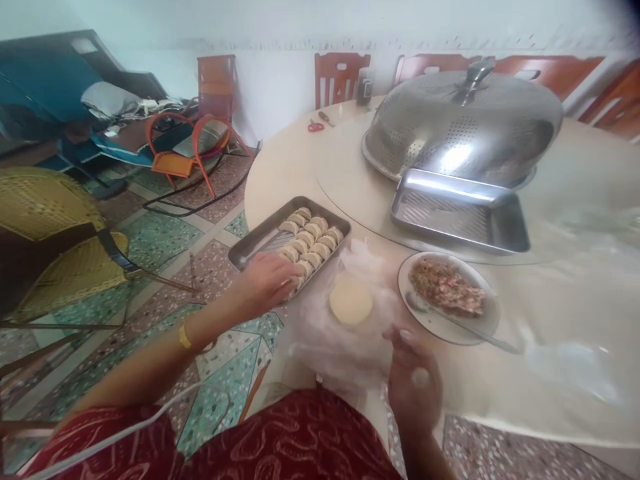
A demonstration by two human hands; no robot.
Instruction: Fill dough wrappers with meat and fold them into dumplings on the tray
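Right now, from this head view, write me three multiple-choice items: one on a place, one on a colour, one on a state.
1. Where is the left hand?
A. on the near end of the tray of dumplings
B. on the steel dome cover
C. on the scissors

2. What colour are the handles of the scissors at the far side of the table?
A. green
B. red
C. white

3. In what state is the second steel tray in front of the dome cover?
A. stacked with dumplings
B. covered by a cloth
C. without dumplings

Answers: 1 A, the fingers rest at the tray's near edge, on the dumplings; 2 B, the loops show red; 3 C, only its ridged metal bottom shows.
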